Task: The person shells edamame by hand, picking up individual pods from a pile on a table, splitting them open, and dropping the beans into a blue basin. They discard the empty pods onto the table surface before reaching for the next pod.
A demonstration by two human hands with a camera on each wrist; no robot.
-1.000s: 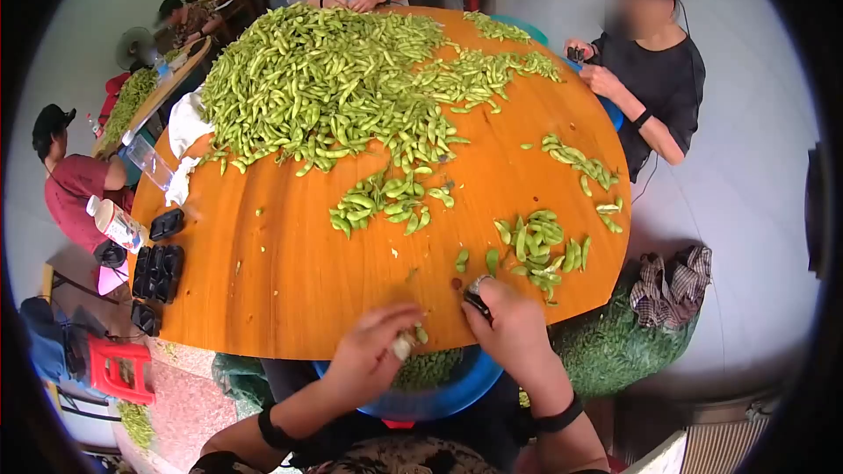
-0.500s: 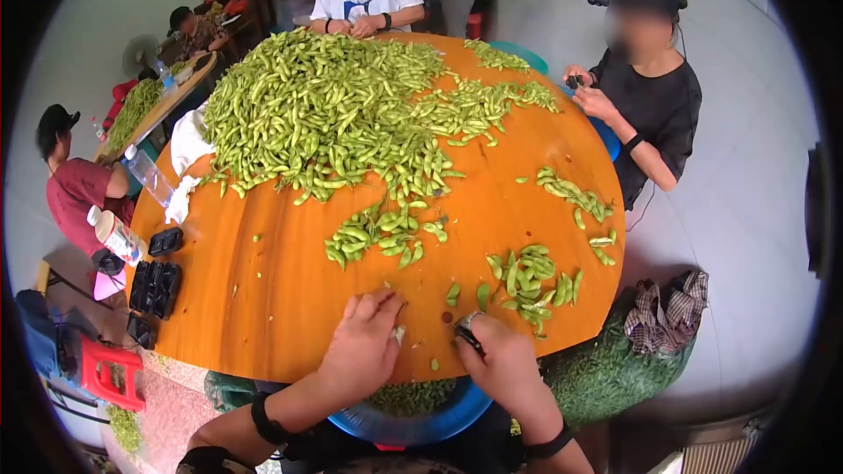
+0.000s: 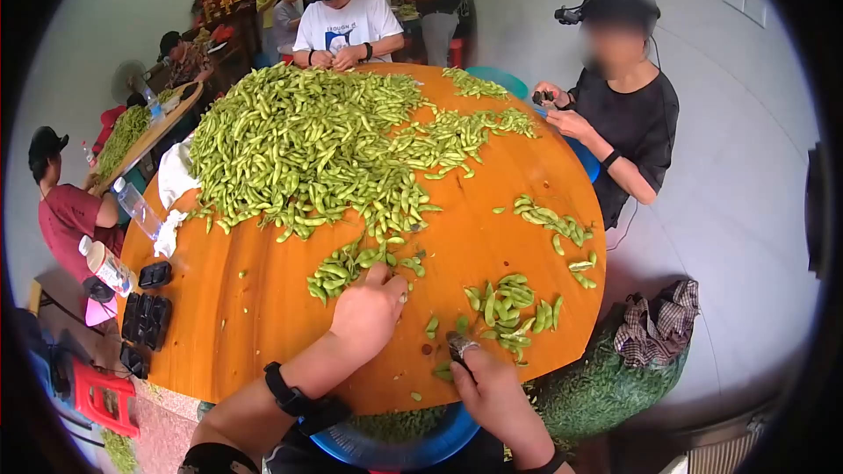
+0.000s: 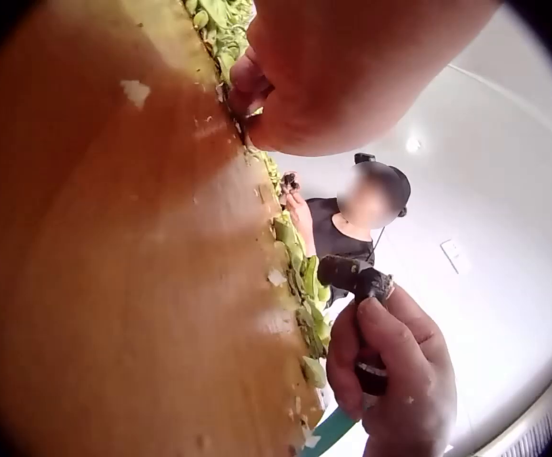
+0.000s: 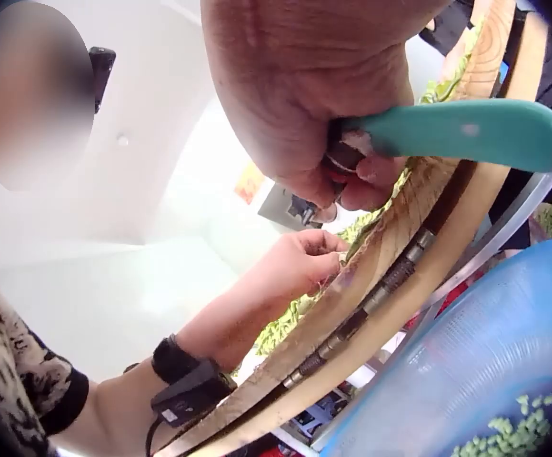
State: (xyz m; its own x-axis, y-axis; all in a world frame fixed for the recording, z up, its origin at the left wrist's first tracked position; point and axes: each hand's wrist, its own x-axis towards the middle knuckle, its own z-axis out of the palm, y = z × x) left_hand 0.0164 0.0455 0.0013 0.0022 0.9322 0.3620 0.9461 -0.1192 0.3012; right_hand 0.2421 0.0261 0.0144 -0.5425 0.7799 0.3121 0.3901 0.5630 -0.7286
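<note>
My left hand (image 3: 369, 309) reaches out over the table (image 3: 237, 342), its fingers bent down at a small cluster of green edamame pods (image 3: 332, 276). The fingertips are hidden behind the hand in the head view, so I cannot tell if they pinch a pod. Near the table's front edge, my right hand (image 3: 493, 397) grips a small tool (image 3: 460, 348). Its teal handle (image 5: 476, 135) sticks out of the fist in the right wrist view; its dark end (image 4: 344, 273) shows beyond the thumb in the left wrist view. One pod (image 3: 443, 371) lies close beside the tool.
A large heap of pods (image 3: 290, 149) covers the table's far side, with smaller groups (image 3: 509, 303) at right. Below the front edge sits a blue basin (image 3: 338, 446) holding green beans. Black cases (image 3: 147, 320) and bottles (image 3: 107, 265) line the left edge. Other people sit around.
My left hand has moved forward from above the basin to the pod cluster. The right hand stays near the front edge, still gripping the tool. The head view has tilted upward.
</note>
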